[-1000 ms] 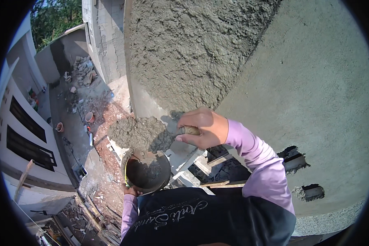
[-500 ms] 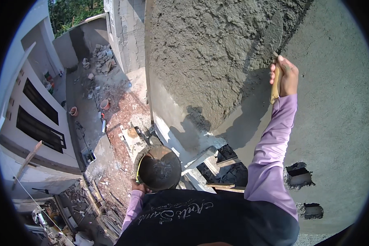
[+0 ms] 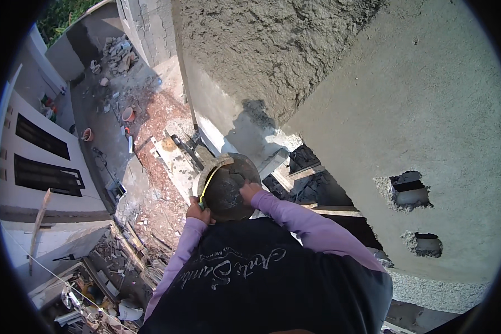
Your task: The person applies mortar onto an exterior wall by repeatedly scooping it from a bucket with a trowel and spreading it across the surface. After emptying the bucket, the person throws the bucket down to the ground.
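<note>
A dark round bucket (image 3: 224,204) with mortar smeared inside is tilted in front of my chest. My left hand (image 3: 199,211) is closed on its left edge, beside the yellow-green handle (image 3: 207,183). Over the bucket's right side reaches my right hand (image 3: 250,191), closed on a trowel whose blade (image 3: 236,180) dips inside; its wooden grip is hidden by the hand. Rough, wet mortar (image 3: 273,55) covers the upper part of the wall ahead, meeting a smoother grey plastered surface (image 3: 428,128) along a slanted line.
Two jagged holes (image 3: 412,197) pierce the plaster at right. Below the wall are a dark opening and wooden boards (image 3: 334,210). Far down at left lie a rubble-strewn yard (image 3: 150,167), small orange buckets (image 3: 128,114) and a stone pile (image 3: 118,55). Scrap timber lies lower left.
My right hand has come down from the mortared wall to the bucket, bringing the trowel inside. My left hand still holds the bucket, and the view has shifted to the right and downward.
</note>
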Demonstrator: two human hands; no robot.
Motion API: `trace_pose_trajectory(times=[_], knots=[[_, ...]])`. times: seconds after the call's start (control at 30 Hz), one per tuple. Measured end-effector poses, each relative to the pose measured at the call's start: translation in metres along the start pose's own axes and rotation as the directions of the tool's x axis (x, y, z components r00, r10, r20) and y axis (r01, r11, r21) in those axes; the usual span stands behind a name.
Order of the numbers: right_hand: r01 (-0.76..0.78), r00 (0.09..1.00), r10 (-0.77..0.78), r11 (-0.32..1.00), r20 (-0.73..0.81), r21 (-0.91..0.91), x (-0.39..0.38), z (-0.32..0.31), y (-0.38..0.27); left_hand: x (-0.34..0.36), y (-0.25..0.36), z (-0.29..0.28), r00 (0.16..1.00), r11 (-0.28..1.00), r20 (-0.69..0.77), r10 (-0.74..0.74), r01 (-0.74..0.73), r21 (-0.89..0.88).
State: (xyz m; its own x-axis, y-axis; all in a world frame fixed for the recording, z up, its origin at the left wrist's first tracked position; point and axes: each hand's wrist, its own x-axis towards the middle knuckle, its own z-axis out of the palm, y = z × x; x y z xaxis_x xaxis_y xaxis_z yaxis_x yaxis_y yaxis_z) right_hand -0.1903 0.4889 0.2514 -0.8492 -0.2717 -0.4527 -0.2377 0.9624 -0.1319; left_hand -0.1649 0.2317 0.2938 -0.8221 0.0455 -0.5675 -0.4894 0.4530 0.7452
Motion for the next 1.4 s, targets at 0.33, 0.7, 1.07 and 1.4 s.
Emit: trace_pose_trajectory(times=[0.33,0.7,1.07,1.4], knots=[[0.186,0.98,-0.197,0.903,0.013,-0.388,-0.006,-0.05,0.04,-0.008,-0.002,0.005,0.997,0.987,0.033,0.069,-0.074,0.144],[0.373,0.923,-0.258,0.781,-0.286,0.501,-0.028,0.046,-0.019,-0.007,-0.017,-0.005,1.0,0.998,0.012,0.019,-0.018,-0.065],[0.354,0.89,-0.246,0.903,-0.385,0.242,-0.086,-0.19,0.009,0.039,-0.042,-0.014,0.992,0.811,-0.058,-0.115,0.059,-0.582],[0.259,0.92,-0.124,0.904,-0.372,0.339,-0.233,-0.482,-0.046,0.038,-0.047,-0.018,0.987,0.784,-0.068,-0.143,0.071,-0.616]])
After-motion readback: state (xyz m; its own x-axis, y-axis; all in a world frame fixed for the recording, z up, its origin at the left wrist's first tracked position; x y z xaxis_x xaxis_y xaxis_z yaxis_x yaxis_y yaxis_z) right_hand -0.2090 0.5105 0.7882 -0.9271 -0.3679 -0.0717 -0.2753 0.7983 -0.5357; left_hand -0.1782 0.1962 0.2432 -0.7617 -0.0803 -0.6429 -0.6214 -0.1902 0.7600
